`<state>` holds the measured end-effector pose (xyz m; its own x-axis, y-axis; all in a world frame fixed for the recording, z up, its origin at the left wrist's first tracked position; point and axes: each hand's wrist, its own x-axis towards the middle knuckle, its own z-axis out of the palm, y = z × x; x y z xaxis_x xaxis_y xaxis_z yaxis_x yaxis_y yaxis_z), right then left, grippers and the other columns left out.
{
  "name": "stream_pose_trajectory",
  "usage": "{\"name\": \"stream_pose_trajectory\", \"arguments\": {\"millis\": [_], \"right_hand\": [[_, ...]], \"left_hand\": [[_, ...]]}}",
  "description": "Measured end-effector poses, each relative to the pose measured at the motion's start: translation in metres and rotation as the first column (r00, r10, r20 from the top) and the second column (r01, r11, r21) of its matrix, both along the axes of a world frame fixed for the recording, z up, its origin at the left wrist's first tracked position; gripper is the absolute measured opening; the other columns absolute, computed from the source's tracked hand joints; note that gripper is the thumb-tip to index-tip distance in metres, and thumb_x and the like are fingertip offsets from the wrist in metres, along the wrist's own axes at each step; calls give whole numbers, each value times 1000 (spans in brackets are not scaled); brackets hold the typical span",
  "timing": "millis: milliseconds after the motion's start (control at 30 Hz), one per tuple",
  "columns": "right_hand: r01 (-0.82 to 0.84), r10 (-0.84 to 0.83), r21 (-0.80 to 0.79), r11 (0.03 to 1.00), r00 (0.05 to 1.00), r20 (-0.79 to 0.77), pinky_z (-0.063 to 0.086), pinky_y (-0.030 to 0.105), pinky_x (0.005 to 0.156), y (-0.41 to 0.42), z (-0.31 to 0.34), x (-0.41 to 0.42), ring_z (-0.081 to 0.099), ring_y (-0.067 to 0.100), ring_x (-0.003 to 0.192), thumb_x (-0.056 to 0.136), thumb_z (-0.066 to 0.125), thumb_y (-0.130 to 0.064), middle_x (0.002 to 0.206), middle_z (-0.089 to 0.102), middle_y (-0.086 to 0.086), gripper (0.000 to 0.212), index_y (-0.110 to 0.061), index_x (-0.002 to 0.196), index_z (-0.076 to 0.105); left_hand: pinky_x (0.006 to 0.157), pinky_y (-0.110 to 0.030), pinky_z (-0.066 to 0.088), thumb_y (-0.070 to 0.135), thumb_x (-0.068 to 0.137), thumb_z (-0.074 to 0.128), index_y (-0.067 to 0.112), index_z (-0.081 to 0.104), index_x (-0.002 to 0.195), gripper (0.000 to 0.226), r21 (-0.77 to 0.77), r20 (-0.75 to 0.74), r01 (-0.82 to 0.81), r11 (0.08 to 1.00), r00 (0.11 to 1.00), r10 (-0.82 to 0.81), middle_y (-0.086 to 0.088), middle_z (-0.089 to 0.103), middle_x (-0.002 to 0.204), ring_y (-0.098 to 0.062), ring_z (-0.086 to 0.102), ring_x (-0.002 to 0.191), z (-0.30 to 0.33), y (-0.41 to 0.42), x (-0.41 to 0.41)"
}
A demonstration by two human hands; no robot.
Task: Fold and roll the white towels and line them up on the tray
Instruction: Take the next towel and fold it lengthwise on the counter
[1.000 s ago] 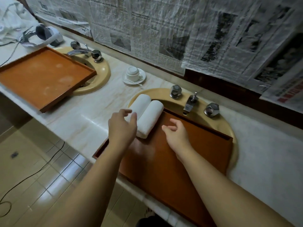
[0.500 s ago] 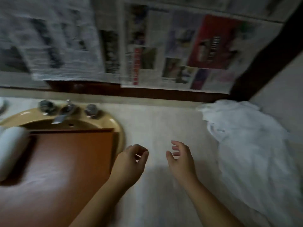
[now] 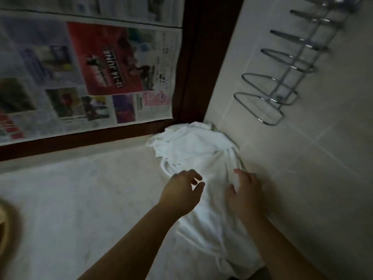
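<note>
**Both hands over the towel pile, nothing picked up yet**

I'm looking down at a heap of unfolded white towels (image 3: 198, 158), crumpled in the corner where the marble counter (image 3: 80, 188) meets the tiled side wall (image 3: 302, 178). The pile runs from the corner back toward me along that wall. My left hand (image 3: 181, 193) hovers over the near-left part of the heap, fingers curled loosely with the thumb apart from them, gripping nothing that I can see. My right hand (image 3: 245, 194) sits just beside it, over the wall-side edge of the cloth, fingers spread and relaxed; whether the fingertips are touching the fabric I can't tell, the view is dim and a little smeared.

Progress, as I judge it: this is a fetch step. The tray is not in view here, so I can't count from this picture what is already lined up. What's plain is that this heap is loose, unfolded, unrolled, so there's folding, rolling and placing left for whatever is in it.

Writing: newspaper sheets (image 3: 80, 67) cover the back wall inside a dark wooden frame (image 3: 201, 57). On a red advert I can read "12-14 JUNE", turned sideways; the rest of the print is too blurred. A chrome wire rack (image 3: 282, 77) hangs on the tiles above the pile.
</note>
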<state>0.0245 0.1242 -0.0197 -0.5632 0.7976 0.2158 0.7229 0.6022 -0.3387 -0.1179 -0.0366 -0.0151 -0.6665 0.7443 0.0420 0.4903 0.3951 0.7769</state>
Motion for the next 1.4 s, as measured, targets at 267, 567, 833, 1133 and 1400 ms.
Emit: {"name": "stream_pose_trajectory", "arguments": {"millis": [267, 567, 833, 1133, 1400], "right_hand": [[-183, 186, -56, 982, 981, 58, 51, 43, 99, 76, 12, -53, 51, 30, 126, 95, 63, -16, 136, 52, 8, 58, -21, 150, 46], [-178, 108, 132, 975, 901, 421, 45, 35, 69, 130, 14, -117, 62, 28, 99, 101, 44, -19, 127, 45, 8, 40, -33, 138, 51], [-242, 220, 345, 907, 970, 104, 34, 32, 59, 120, 10, -111, 54, 30, 76, 89, 73, -24, 91, 54, 7, 6, -20, 92, 70], [-405, 472, 257, 877, 828, -304, 40, 33, 64, 20, 70, -88, 48, 19, 76, 107, 52, -33, 82, 57, 0, 24, -18, 89, 57], [-581, 584, 120, 805, 739, -337, 44, 36, 61, -58, 197, -58, 57, 15, 71, 105, 55, -37, 78, 58, -10, 16, -23, 99, 56]], "left_hand": [[90, -38, 53, 44, 101, 58, 30, 57, 134, 35, -222, -266, -32, 975, 964, -29, 1, 60, 124, -21, 52, 118, 1, 119, -52], [84, -42, 54, 42, 101, 58, 24, 53, 130, 34, -346, -362, -39, 937, 928, -95, -2, 53, 120, -24, 54, 110, -41, 184, -91], [79, -42, 53, 33, 107, 44, 23, 58, 117, 20, -116, -288, -156, 981, 950, 118, 0, 63, 101, -24, 62, 92, -38, 166, -89], [64, -33, 52, 38, 108, 47, 26, 54, 121, 19, 225, -337, -258, 940, 884, 323, 4, 67, 90, -16, 62, 75, 52, 31, -88], [74, -34, 58, 79, 82, 63, 28, 70, 97, 53, 52, -552, -147, 988, 820, 151, 11, 70, 99, -13, 66, 85, 172, -136, -80]]}}
